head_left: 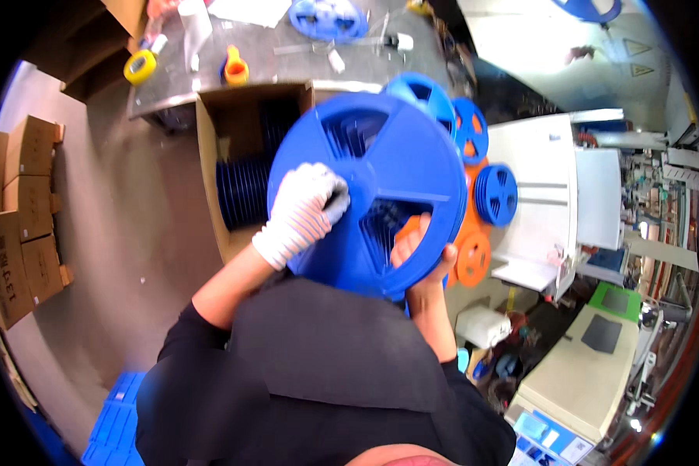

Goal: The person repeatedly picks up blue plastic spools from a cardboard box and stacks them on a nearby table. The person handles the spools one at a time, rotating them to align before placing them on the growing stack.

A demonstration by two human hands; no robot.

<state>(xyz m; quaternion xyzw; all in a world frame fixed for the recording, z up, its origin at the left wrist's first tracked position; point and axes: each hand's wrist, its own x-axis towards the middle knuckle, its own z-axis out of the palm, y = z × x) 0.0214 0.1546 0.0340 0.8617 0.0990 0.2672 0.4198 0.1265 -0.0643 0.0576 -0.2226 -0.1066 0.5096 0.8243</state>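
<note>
A stack of large blue plastic reels [431,167], flange facing up, is held in front of my chest. My right hand [427,256] is bare and closed round its lower right rim, fingers through a window and thumb outside. My left hand [307,206] wears a white glove with orange stripes. It rests on the top reel beside the hub, its fingers curled together; whether anything is pinched in them is hidden. Behind the stack stands an open cardboard box [207,147] with a row of dark blue reels [241,194] on edge inside.
On the grey metal table [256,43] lie a yellow tape roll [140,67], an orange tool [235,68] and a blue reel [328,19]. Smaller blue reels [495,194] and orange reels [473,258] stand at the right. Cartons [35,198] are stacked at left; a beige machine [579,373] stands lower right.
</note>
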